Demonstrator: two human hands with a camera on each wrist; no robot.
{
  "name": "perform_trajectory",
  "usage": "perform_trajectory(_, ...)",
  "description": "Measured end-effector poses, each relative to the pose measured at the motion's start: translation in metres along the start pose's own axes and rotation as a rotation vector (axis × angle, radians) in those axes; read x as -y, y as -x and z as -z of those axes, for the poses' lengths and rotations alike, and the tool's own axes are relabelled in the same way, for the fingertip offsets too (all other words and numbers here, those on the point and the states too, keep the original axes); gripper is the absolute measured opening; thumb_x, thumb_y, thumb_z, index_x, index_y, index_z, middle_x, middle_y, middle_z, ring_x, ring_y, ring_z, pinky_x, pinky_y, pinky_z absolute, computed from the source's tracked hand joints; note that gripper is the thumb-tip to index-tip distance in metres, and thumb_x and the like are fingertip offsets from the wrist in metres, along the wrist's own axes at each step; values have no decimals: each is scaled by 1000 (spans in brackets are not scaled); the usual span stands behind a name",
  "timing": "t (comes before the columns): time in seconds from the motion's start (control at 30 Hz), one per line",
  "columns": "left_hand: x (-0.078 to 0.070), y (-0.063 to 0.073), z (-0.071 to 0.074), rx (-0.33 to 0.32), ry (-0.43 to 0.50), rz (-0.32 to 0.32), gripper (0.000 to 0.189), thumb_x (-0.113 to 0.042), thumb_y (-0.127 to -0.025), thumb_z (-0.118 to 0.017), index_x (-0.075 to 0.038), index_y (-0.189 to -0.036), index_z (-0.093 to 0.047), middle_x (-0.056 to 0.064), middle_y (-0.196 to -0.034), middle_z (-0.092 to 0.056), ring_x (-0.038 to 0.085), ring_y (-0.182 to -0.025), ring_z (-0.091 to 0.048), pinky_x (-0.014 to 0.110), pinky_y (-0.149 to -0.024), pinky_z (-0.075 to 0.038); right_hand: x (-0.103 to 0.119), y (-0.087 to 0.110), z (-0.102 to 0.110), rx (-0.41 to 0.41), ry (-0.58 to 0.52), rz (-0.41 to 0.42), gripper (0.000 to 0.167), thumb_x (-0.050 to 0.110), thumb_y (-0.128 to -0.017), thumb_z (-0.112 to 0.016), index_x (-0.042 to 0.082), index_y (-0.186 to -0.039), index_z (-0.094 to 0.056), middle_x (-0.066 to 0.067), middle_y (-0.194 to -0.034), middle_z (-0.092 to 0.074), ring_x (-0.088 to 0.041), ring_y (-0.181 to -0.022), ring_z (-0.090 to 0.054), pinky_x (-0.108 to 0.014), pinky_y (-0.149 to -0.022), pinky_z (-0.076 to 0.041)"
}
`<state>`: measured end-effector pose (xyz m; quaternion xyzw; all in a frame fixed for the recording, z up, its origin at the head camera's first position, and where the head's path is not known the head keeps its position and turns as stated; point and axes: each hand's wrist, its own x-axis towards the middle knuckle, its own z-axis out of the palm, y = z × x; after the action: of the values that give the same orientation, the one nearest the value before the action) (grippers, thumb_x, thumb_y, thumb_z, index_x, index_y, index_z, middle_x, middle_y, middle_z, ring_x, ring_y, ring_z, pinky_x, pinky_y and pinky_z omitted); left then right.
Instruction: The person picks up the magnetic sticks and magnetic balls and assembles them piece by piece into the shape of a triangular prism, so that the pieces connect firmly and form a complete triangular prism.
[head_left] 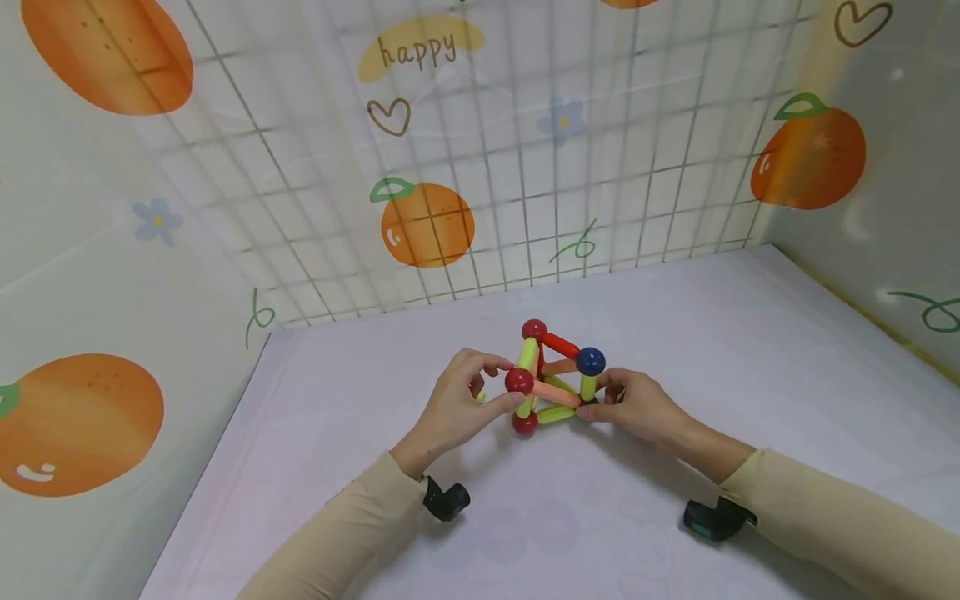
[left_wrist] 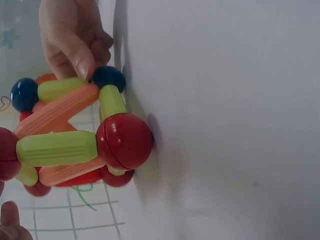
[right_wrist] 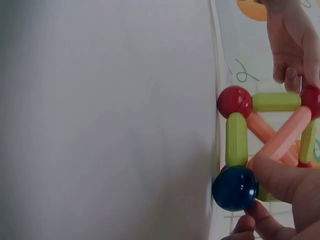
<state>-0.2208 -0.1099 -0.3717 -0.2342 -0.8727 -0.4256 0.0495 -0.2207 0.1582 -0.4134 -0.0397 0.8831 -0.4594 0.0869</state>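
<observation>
A box-like frame of magnetic rods and balls stands on the table, with red balls at the left and blue ones at the right. My left hand (head_left: 461,396) pinches the upper front red ball (head_left: 519,381) between thumb and fingers. My right hand (head_left: 637,407) pinches the lower front blue ball (right_wrist: 235,188). Yellow-green rods (left_wrist: 57,148) form the edges, while a long orange rod (head_left: 557,393) runs diagonally between the two held balls. Across the top, a red rod (head_left: 560,344) joins the rear red ball (head_left: 535,331) to the upper blue ball (head_left: 591,362).
The pale table (head_left: 337,500) extends around both hands. A small yellow-green piece (head_left: 481,398) shows just beyond the left hand's fingers. Behind stands a wire grid (head_left: 517,192) covered by a printed sheet with oranges. Black wrist cameras (head_left: 447,500) hang under both sleeves.
</observation>
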Motion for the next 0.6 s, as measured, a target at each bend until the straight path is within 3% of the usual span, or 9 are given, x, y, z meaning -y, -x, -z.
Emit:
perform_trajectory(0.2, 5, -1, 4, -40, -17, 12, 35, -27, -84, -78, -18, -116, -68, 4, -103, -56, 33, -83, -50, 23, -67, -38, 4, 10, -4, 13, -8, -9, 48, 33, -79, -82, 5, -112, -61, -5, -82, -50, -19, -76, -47, -27, -58, -36)
perform_trajectory(0.47, 8, -2, 5, -41, -20, 28, 34, -27, -84, -78, -19, -116, -68, 5, -102, -56, 37, -83, -51, 23, -66, -37, 8, 16, -7, 8, -10, -8, 48, 33, -80, -80, 5, -113, -61, -5, -84, -50, -19, -77, -47, -28, -59, -37)
perform_trajectory(0.6, 8, -2, 6, -36, -19, 24, 36, -27, -84, -79, -18, -117, -67, 5, -102, -56, 37, -82, -51, 23, -65, -37, 10, 20, 2, -45, 5, 24, 55, 38, -82, -78, 6, -122, -58, -5, -87, -52, -20, -78, -48, -27, -59, -39)
